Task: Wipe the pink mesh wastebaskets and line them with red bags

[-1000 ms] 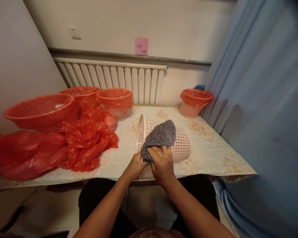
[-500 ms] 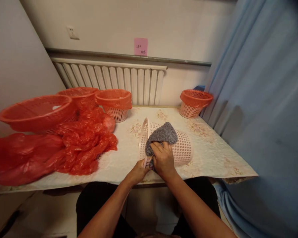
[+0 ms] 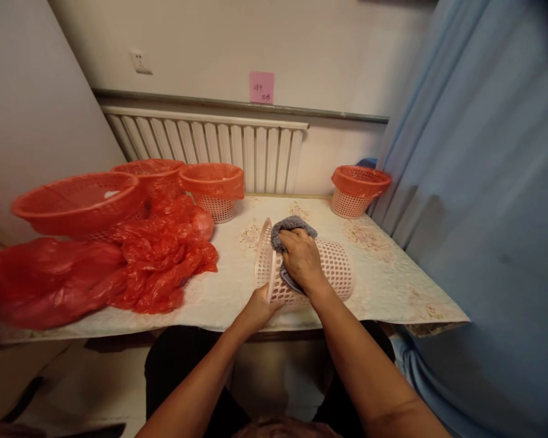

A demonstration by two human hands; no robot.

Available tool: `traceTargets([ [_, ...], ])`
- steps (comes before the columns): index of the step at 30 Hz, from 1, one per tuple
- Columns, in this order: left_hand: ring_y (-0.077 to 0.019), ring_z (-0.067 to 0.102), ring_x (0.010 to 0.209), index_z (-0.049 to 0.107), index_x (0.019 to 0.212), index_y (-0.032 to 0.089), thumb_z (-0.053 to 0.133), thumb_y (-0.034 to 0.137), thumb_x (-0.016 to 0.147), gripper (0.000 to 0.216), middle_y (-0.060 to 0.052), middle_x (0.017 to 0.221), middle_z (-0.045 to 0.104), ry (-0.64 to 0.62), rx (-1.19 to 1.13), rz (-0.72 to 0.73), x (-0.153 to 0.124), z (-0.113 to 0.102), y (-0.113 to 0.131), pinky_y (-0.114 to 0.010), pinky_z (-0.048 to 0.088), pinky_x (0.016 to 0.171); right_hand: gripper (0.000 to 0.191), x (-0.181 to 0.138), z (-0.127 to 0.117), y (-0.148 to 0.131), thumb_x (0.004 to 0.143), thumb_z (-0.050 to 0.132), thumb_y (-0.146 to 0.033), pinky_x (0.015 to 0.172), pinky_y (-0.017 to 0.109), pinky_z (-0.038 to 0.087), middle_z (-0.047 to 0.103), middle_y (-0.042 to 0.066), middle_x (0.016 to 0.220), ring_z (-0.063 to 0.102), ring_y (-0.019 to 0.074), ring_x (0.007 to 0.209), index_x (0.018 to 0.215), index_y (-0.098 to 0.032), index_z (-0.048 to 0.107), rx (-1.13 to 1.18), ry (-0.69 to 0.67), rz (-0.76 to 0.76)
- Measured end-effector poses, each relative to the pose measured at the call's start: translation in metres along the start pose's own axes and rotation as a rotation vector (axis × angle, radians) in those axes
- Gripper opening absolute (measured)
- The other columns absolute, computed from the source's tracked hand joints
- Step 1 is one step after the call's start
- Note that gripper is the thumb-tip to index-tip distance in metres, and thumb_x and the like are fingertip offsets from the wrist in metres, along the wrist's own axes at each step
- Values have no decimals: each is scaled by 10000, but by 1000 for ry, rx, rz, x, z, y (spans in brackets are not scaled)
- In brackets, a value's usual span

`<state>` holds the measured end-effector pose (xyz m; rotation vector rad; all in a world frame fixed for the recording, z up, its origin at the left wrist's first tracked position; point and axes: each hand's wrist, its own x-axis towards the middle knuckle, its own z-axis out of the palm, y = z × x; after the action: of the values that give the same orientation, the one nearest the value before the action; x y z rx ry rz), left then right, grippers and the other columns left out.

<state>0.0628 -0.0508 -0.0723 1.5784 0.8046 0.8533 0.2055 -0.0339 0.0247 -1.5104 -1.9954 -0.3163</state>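
Note:
A pale pink perforated plastic basket (image 3: pixel 334 267) lies on its side on the table, its mouth facing left. My left hand (image 3: pixel 259 309) grips the near part of its rim, with the fingertips partly hidden behind the plastic. Against the basket's upper side, just right of the rim, my right hand (image 3: pixel 302 258) presses a grey cloth (image 3: pixel 294 225). The cloth bunches above the fingers, and a fold of it hangs below the palm.
Several baskets lined with red bags, such as the large one (image 3: pixel 77 204), stand at the left. Crumpled red plastic bags (image 3: pixel 159 267) lie before them. Another lined basket (image 3: pixel 354 198) stands at the back right, beside a blue curtain (image 3: pixel 475 213). A radiator (image 3: pixel 219 143) is behind the table.
My right hand has moved up and away from the rim along the basket's side with the cloth, which is now more bunched. My left hand stays at the rim.

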Motion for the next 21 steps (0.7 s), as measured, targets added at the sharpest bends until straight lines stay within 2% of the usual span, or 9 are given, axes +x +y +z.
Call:
traceTargets([
  [4, -209, 602, 890, 584, 1034, 101, 663, 167, 646, 401, -63, 964, 677, 67, -84, 65, 8, 11, 36, -319, 479, 835, 352, -36, -5, -12, 818, 463, -80, 874, 357, 331, 599, 26, 1213, 419, 234, 1090, 1125, -206, 581, 16, 45, -22],
  [8, -207, 588, 930, 600, 1017, 96, 615, 119, 660, 358, -59, 981, 672, 88, -55, 151, 9, 14, 48, -317, 468, 867, 394, -72, -4, -18, 808, 470, -83, 883, 388, 328, 597, 17, 1230, 416, 250, 1062, 1169, -200, 572, 39, 131, -48],
  [11, -199, 589, 938, 613, 1031, 102, 559, 120, 695, 341, -57, 1014, 675, 130, 23, 184, 12, 9, 42, -315, 465, 882, 371, -82, 1, -19, 811, 472, -101, 854, 398, 331, 616, 27, 1197, 431, 249, 982, 1150, -196, 590, 33, 162, -41],
  [16, -208, 587, 981, 623, 1068, 108, 530, 173, 741, 346, -62, 1058, 674, 86, 69, 216, 24, -5, 21, -345, 452, 925, 335, -75, 19, -20, 835, 478, -124, 815, 397, 318, 631, 45, 1163, 437, 246, 932, 1137, -199, 601, -16, 132, -2],
  [21, -212, 584, 987, 613, 1044, 115, 533, 152, 726, 330, -58, 1070, 667, 64, 85, 162, 30, -10, 0, -349, 455, 926, 334, -73, 41, -16, 837, 478, -129, 807, 392, 315, 628, 45, 1171, 433, 247, 938, 1144, -186, 594, -18, 154, 10],
])
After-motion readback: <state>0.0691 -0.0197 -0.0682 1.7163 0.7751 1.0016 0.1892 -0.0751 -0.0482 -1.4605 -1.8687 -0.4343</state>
